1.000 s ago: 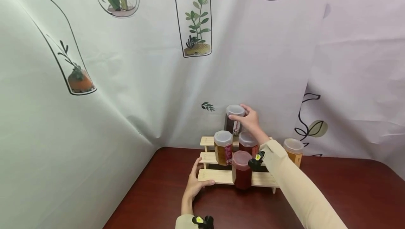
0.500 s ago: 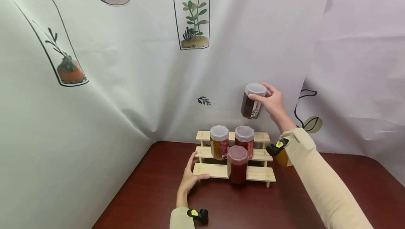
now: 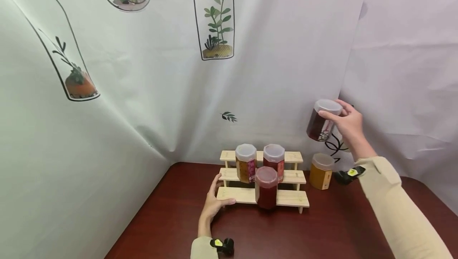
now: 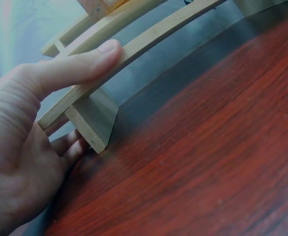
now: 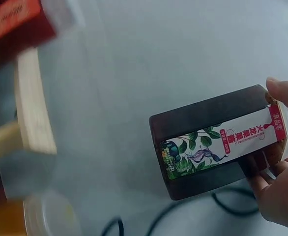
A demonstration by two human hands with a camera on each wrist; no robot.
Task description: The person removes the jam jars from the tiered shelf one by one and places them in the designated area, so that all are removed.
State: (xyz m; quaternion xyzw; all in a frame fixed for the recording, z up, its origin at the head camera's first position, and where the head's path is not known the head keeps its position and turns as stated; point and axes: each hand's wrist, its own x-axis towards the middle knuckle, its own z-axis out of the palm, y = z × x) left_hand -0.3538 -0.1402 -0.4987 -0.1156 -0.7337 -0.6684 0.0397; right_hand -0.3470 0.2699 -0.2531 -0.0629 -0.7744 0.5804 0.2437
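Note:
My right hand (image 3: pixel 348 124) grips a dark jar (image 3: pixel 317 127) by its pale lid, up in the air against the wall cloth, right of the three-tier wooden stand (image 3: pixel 293 198). In the right wrist view the jar's white label (image 5: pixel 217 147) shows leaves and red print. My left hand (image 3: pixel 212 204) holds the stand's left end; in the left wrist view the thumb (image 4: pixel 97 61) lies on the lowest board and fingers curl below it. On the stand are an amber jar (image 3: pixel 245 169), a red jar with a clear lid (image 3: pixel 274 156), and a red jar with a pinkish lid (image 3: pixel 266 193) in front.
A yellow jar (image 3: pixel 319 175) stands on the dark red table (image 3: pixel 264 235), just right of the stand. Printed cloth (image 3: pixel 279 72) hangs close behind the stand, and another side of it (image 3: pixel 71 179) borders the table on the left.
My right hand has lifted the dark jar off the top tier and carried it rightward, past the stand's right end. My left hand stays on the stand. The yellow jar is fully in sight again.

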